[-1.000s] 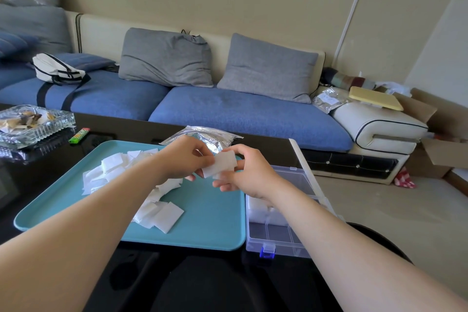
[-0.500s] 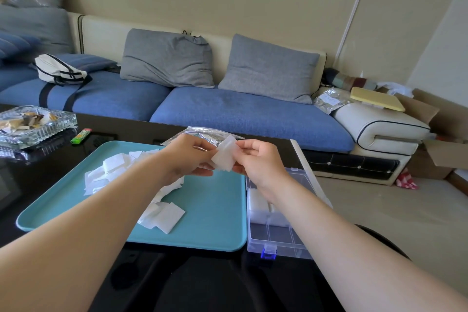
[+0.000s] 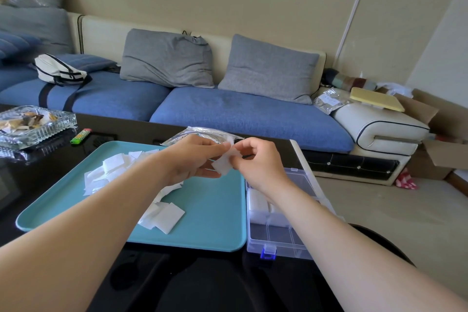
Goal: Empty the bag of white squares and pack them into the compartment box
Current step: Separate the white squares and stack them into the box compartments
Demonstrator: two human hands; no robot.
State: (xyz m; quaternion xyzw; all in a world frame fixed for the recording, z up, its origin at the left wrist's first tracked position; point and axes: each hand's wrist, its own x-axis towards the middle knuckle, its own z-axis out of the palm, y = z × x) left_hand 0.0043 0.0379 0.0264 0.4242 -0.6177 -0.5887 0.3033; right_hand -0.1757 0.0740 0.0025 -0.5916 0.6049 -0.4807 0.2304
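My left hand (image 3: 193,157) and my right hand (image 3: 258,162) meet above the far right part of the teal tray (image 3: 215,223). Both pinch one white square (image 3: 224,163) between them. A heap of white squares (image 3: 119,170) lies on the tray, partly hidden by my left forearm, with more white squares (image 3: 166,215) nearer the front. The clear compartment box (image 3: 281,235) stands open right of the tray; white squares fill its middle compartments (image 3: 258,206). The silver bag (image 3: 202,133) lies flat behind my hands.
A glass ashtray (image 3: 33,121) and a green lighter (image 3: 80,136) sit at the table's far left. The box lid (image 3: 302,159) stands up along its right side. A blue sofa with grey cushions lies beyond the black table.
Both hands have risen slightly and the white square between them has turned, now hanging lower between the fingertips. The tray and the box have not moved.
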